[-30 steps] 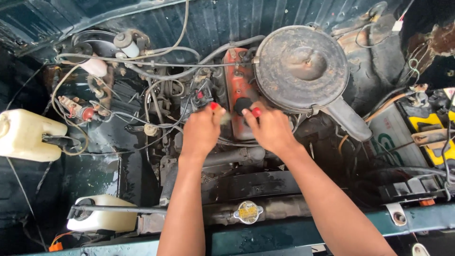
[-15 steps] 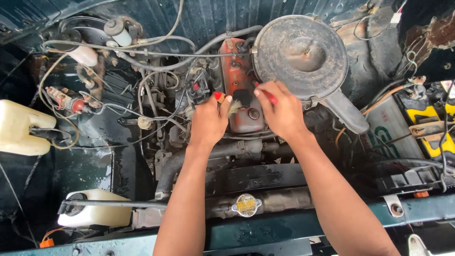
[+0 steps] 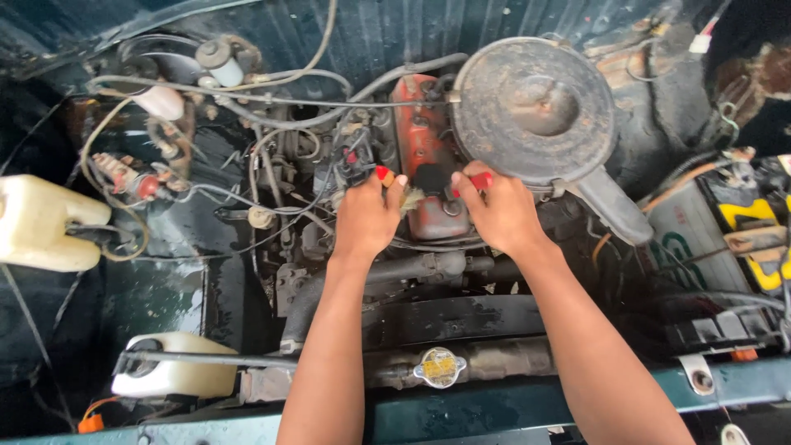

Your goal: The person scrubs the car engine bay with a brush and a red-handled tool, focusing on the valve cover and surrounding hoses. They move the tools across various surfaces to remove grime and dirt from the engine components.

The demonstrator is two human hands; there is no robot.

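Both hands on black oil filler cap (image 3: 431,178), frame centre: left hand (image 3: 368,216) and right hand (image 3: 496,213) pinch it from either side.
Cap sits on red valve cover (image 3: 418,132), beside round air cleaner (image 3: 534,111); I'd press evenly, turning squarely.

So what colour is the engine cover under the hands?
The engine cover is a worn orange-red, seen in the head view.

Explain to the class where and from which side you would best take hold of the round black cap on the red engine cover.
Grip the black cap by its rim, fingers on opposite sides, coming down from above. It is round and sits upright on the red engine cover, its top facing the camera. The big round air filter housing crowds its right side, so the left hand and right hand probably do best reaching in from the front.
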